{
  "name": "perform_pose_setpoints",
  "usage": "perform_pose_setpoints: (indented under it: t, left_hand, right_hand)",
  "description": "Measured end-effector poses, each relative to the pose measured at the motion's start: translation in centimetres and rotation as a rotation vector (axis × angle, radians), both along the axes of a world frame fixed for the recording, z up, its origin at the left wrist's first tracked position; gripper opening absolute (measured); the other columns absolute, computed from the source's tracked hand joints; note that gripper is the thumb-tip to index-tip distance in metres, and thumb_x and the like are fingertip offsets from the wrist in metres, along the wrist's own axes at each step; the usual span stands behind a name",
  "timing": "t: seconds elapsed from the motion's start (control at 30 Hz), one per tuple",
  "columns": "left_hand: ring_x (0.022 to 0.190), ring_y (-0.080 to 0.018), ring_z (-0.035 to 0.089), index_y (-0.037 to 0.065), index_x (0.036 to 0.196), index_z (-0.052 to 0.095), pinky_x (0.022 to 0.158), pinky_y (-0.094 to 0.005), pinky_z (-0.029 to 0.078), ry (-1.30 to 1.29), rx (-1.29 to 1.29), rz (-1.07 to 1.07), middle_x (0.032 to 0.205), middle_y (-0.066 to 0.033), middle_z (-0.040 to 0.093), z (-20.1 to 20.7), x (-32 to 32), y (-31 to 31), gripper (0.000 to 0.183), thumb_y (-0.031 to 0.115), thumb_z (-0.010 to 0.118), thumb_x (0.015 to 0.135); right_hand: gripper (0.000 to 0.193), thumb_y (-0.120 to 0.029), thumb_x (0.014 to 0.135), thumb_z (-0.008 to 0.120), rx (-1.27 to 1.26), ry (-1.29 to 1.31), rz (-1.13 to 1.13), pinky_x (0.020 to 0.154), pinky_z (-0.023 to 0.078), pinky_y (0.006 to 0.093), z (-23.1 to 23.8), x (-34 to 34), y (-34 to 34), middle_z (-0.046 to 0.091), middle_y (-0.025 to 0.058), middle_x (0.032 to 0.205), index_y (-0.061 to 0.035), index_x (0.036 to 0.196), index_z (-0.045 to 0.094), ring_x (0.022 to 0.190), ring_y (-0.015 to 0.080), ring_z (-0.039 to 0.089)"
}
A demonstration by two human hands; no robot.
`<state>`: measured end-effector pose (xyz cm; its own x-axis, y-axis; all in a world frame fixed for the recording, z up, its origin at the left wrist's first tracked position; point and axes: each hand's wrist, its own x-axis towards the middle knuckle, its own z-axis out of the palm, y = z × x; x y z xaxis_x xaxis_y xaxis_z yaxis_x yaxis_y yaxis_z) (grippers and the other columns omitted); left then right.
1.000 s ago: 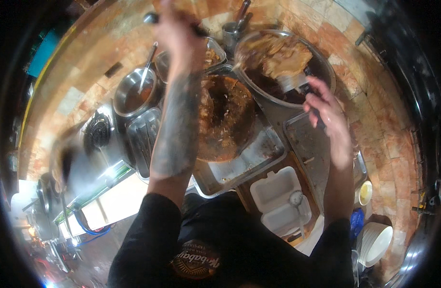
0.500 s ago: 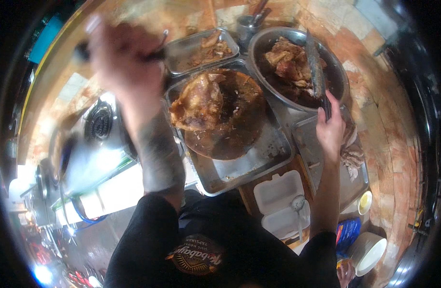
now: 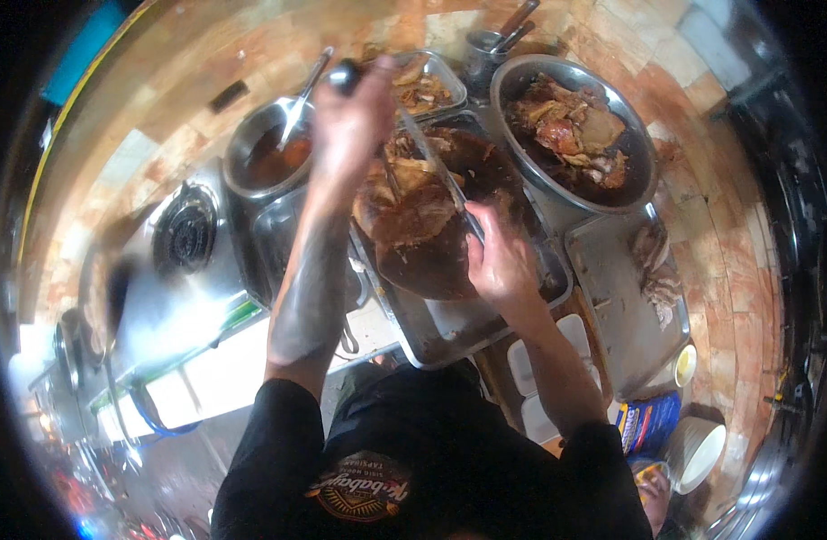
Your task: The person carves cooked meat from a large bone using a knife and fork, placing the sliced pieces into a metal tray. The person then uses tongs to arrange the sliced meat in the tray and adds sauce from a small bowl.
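Two hands grip tools: the left hand (image 3: 348, 121) clamps a dark-handled tool (image 3: 344, 76), best pressed firmly against the browned meat (image 3: 409, 211) on the round board (image 3: 440, 274); the right hand (image 3: 501, 256) clamps a knife (image 3: 428, 148), ideally stroked clear of fingers. Leftward, a sauce bowl's (image 3: 251, 130) spoon (image 3: 319, 72) crowds; rightward stands a basin (image 3: 646, 162).

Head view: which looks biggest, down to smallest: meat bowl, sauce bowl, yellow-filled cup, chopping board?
1. Chopping board and meat bowl: too alike to rank, and the board is partly covered.
2. Sauce bowl
3. Yellow-filled cup
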<state>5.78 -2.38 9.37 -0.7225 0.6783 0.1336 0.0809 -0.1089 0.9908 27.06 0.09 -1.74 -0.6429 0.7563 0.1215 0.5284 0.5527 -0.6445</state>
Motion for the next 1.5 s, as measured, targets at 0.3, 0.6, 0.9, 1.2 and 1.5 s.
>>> perform_pose_setpoints:
  t: [0.3,0.6,0.9,1.2,1.5]
  left_hand:
    - [0.043,-0.0117,0.035,0.012,0.065,0.042,0.041,-0.0308,0.025,-0.531,0.559,0.373,0.054,0.0004,0.04,-6.1,-6.6,-2.7,0.041,0.034,0.06,0.094]
    - [0.042,-0.0084,0.035,0.009,0.068,0.048,0.04,-0.0279,0.024,-0.254,0.539,0.014,0.052,0.0032,0.042,-5.3,-3.4,0.2,0.035,0.024,0.065,0.095]
    - [0.055,-0.0095,0.042,0.001,0.069,0.058,0.05,-0.0293,0.035,0.012,0.367,0.122,0.056,0.0011,0.049,-7.2,-0.8,1.0,0.037,0.026,0.066,0.094]
    - [0.052,-0.0066,0.044,0.004,0.067,0.057,0.047,-0.0251,0.033,-0.109,0.416,0.155,0.056,0.0035,0.049,-6.2,-0.7,1.0,0.037,0.027,0.064,0.096]
    - [0.047,-0.0078,0.044,0.004,0.068,0.055,0.043,-0.0254,0.032,-0.109,0.437,0.18,0.054,0.0016,0.048,-5.9,-0.2,0.3,0.036,0.025,0.061,0.097]
  right_hand:
    - [0.044,-0.009,0.091,0.057,0.087,0.044,-0.14,0.076,0.053,0.0515,-3.3,-0.7,-2.5,0.067,0.0222,0.101,-0.0164,0.132,0.047,0.089,0.0448,0.065]
    - [0.043,-0.014,0.094,0.054,0.072,0.013,-0.241,0.069,0.053,0.0524,-2.4,-3.7,-2.9,0.067,0.024,0.084,-0.0168,0.135,0.041,0.077,0.0472,0.065]
    - [0.041,-0.019,0.097,0.054,-0.097,-0.21,-0.249,0.077,0.049,0.0569,3.6,-6.1,0.3,0.067,0.0267,0.084,-0.0172,0.134,0.038,0.087,0.0495,0.064]
    - [0.04,-0.013,0.095,0.055,0.015,-0.142,-0.083,0.076,0.051,0.0546,1.2,-4.8,-0.2,0.067,0.0263,0.087,-0.0147,0.132,0.041,0.083,0.0464,0.066]
    - [0.039,-0.009,0.091,0.063,0.337,0.449,-0.152,0.076,0.053,0.0463,0.3,-4.4,2.1,0.065,0.0269,0.105,0.0008,0.127,0.05,0.09,0.0433,0.066]
